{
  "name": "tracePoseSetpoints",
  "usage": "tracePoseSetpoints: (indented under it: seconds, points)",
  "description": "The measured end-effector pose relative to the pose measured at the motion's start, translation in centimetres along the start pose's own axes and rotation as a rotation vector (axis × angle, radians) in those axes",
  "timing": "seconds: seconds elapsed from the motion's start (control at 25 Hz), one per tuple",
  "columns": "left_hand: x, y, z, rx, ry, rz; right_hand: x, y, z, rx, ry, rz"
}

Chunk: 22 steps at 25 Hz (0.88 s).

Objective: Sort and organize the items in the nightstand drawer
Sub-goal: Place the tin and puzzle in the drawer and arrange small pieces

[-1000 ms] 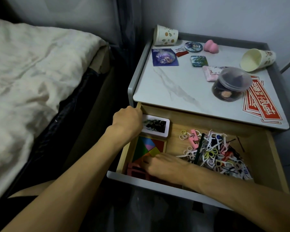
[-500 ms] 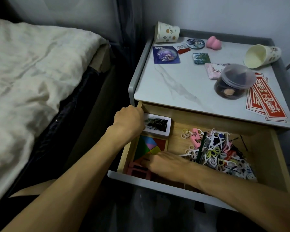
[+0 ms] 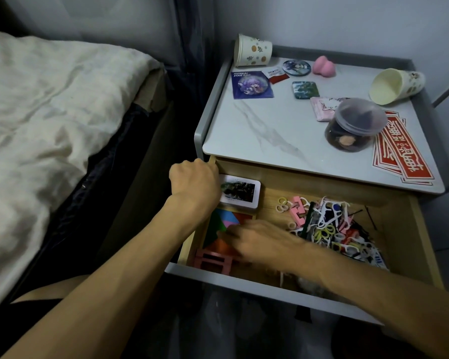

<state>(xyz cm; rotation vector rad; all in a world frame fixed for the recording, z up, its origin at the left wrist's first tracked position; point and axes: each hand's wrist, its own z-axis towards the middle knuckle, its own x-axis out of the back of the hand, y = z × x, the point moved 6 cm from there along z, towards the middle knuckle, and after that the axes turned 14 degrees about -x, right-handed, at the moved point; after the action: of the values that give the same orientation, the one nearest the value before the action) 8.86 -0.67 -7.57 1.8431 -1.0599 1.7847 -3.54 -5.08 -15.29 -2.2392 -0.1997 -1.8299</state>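
Drawer (image 3: 257, 283) of the nightstand (image 3: 270, 130) stands pulled out in the lower right of the frame, under the marble-patterned top; inside, along its left wall, a white-framed picture card (image 3: 240, 191) lies at the back, a tangram puzzle (image 3: 224, 224) of coloured pieces below it, and a pink rack-like piece (image 3: 213, 261) at the front; a tangled heap of small clips and rings (image 3: 329, 229) fills the middle and right of the drawer floor. Left hand (image 3: 193, 181) sits at the drawer's back left corner, fingers curled tight into a fist, overlapping the card's left edge; what it grips is hidden, so I cannot tell. Right hand (image 3: 259, 242) lies palm down over the tangram puzzle, fingers reaching toward the left; it is blurred, and whether it pinches a piece I cannot tell. On the top lie two tipped paper cups (image 3: 252, 54), a lidded jar (image 3: 355, 125) and red stickers (image 3: 405, 151); a bed (image 3: 49, 125) fills the left of the frame.
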Motion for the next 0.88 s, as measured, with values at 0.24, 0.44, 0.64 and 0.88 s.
tracePoseSetpoints:
  seconds: [0.24, 0.44, 0.64, 0.88]
  points:
    - [1.5, 4.5, 0.2, -0.329, 0.12, -0.358, 3.5, 10.2, -8.0, -0.437, -0.095, 0.193]
    - [-2.6, 13.1, -2.3, -0.829, -0.138, -0.413, -0.4, 12.2, -14.1, -0.543, -0.334, 0.197]
    - [-5.7, 15.7, -3.2, -0.95, -0.255, -0.255, -1.0, 11.4, -15.6, -0.51, -0.271, 0.134]
    - [-6.9, 16.9, -2.0, -0.893, -0.295, -0.444, -1.5, 12.0, -14.6, -0.478, -0.272, 0.092]
